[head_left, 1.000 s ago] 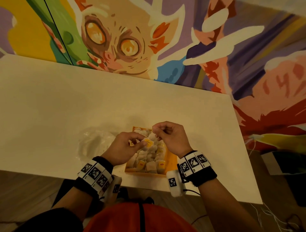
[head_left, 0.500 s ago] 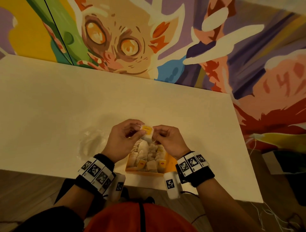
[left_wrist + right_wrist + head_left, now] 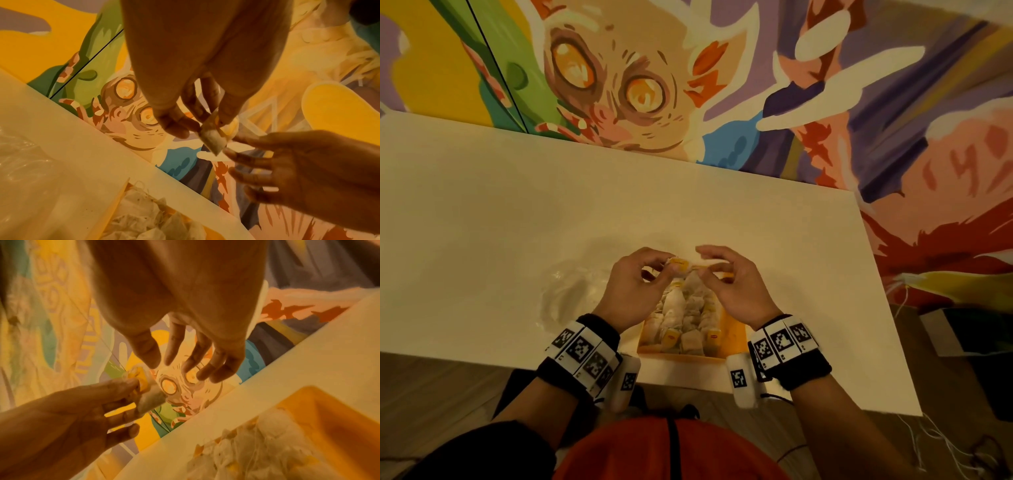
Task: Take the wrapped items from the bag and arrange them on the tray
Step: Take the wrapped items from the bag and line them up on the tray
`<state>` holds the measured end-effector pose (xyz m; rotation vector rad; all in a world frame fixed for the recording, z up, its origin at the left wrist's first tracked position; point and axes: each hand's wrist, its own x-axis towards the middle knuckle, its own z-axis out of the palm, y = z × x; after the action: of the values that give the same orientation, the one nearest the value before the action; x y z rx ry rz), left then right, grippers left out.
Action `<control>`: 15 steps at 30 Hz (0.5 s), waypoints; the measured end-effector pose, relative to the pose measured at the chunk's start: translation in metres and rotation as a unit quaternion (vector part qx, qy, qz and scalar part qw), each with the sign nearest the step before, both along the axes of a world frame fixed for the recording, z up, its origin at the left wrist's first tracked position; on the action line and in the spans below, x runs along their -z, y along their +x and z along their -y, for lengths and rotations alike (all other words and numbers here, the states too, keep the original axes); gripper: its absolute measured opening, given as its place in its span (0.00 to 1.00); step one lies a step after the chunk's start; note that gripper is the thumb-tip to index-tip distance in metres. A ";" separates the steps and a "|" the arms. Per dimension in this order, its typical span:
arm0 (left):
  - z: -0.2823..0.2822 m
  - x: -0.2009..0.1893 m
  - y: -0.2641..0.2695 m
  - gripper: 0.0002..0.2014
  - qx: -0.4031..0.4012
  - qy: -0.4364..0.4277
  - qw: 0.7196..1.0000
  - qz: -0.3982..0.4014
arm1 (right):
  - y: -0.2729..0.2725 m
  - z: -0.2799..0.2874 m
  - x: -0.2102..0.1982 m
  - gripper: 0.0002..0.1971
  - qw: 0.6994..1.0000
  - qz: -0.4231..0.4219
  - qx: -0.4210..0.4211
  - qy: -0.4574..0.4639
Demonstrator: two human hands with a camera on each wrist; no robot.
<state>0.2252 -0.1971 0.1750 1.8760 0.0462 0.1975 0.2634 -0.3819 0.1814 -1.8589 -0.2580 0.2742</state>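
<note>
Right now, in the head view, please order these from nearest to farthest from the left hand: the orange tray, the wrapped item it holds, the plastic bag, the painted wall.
1. wrapped item, pinched in the left hand
2. orange tray, just to its right
3. plastic bag, on its left; close to the tray's rank
4. painted wall, beyond the table's far edge

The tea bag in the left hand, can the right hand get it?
Probably yes. The left hand pinches the tea bag above the tray, and the right hand is open right beside it with nothing between them.
</note>
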 end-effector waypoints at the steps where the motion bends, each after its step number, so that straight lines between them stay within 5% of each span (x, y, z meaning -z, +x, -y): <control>1: 0.000 0.001 0.001 0.08 0.002 0.013 1.000 -0.003 | 0.000 0.001 -0.003 0.16 1.000 0.024 0.005 -0.006; 9: 0.010 -0.006 0.001 0.12 0.015 -0.031 0.999 0.004 | -0.010 -0.012 0.003 0.10 0.995 -0.009 0.031 0.091; 15: 0.014 -0.001 -0.004 0.09 0.000 -0.054 0.998 -0.019 | -0.016 -0.005 0.013 0.05 0.997 -0.006 0.046 0.059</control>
<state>0.2216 -0.2111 0.1759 1.7726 0.0821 0.1568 0.2477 -0.3765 0.1685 -1.7466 -0.1760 0.2012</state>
